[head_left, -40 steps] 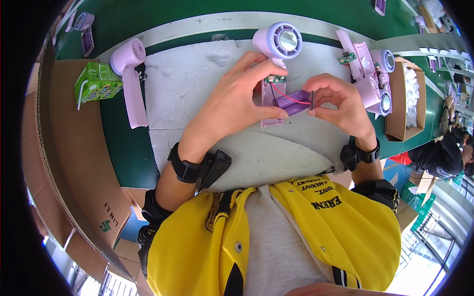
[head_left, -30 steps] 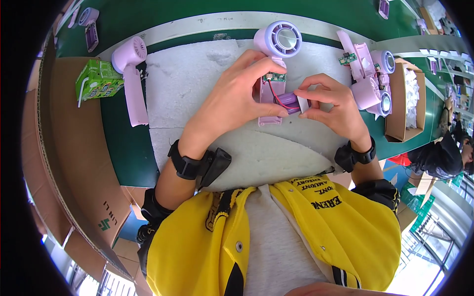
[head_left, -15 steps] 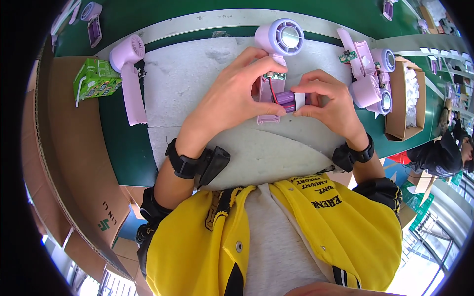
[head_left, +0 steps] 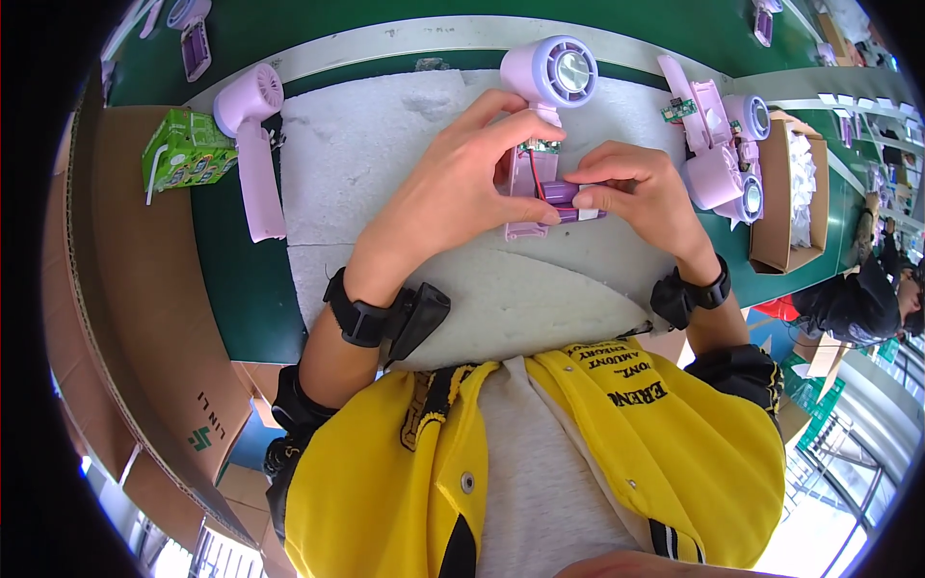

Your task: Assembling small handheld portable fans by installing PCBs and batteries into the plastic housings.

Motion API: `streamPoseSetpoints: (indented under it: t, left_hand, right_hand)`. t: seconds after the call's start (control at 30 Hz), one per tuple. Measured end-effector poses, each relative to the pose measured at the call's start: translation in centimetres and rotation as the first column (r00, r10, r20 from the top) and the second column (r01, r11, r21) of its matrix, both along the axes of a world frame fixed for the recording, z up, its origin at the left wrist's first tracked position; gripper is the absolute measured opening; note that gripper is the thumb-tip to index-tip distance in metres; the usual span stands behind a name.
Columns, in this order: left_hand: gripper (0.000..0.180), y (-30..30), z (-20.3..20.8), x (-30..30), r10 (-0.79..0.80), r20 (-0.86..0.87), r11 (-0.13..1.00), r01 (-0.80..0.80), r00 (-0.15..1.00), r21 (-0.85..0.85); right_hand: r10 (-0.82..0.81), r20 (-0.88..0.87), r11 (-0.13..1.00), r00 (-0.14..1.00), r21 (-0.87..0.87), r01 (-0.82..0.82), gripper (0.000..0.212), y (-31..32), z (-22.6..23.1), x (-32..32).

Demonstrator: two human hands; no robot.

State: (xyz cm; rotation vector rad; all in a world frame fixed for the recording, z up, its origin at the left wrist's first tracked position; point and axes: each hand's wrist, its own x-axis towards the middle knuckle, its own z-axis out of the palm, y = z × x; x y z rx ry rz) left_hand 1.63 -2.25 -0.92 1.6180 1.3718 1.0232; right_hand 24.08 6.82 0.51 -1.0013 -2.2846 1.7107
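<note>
In the head view, your left hand (head_left: 462, 175) curls in a wide C around the open handle (head_left: 521, 180) of the lilac plastic round-headed handheld fan (head_left: 545, 73), above the pale foam slab (head_left: 371, 135) on the green tabletop (head_left: 246, 299). Your right hand (head_left: 644, 191) is nearly closed, thumb and fingers pinching the glossy purple cylindrical batteries (head_left: 555, 193), which jut rightward from the handle. The shell looks light, stiff and slick; grip its side walls. The batteries are probably denser and smooth, so hold their sides. The thin red wire (head_left: 536, 173) and green circuit board (head_left: 545, 146) seem fragile: avoid pressing them.
</note>
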Motion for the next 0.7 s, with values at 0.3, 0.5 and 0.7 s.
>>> streamPoseSetpoints:
  t: [0.3,0.5,0.7]
  left_hand:
    - [0.061,-0.2,0.2,0.1,0.009,-0.022,1.0,-0.009,1.0,-0.001]
    - [0.058,-0.1,0.4,0.3,0.008,-0.002,1.0,-0.008,1.0,0.011]
    - [0.058,-0.1,0.4,0.3,0.011,-0.017,0.999,-0.01,1.0,0.047]
  right_hand:
    - [-0.035,-0.048,0.962,0.998,0.268,0.047,0.017,-0.6,1.5,0.9]
    - [-0.032,-0.011,0.901,0.999,0.433,0.034,0.015,-1.7,2.0,0.9]
    - [-0.086,-0.001,0.924,0.996,0.374,0.08,0.013,-2.1,2.3,0.6]
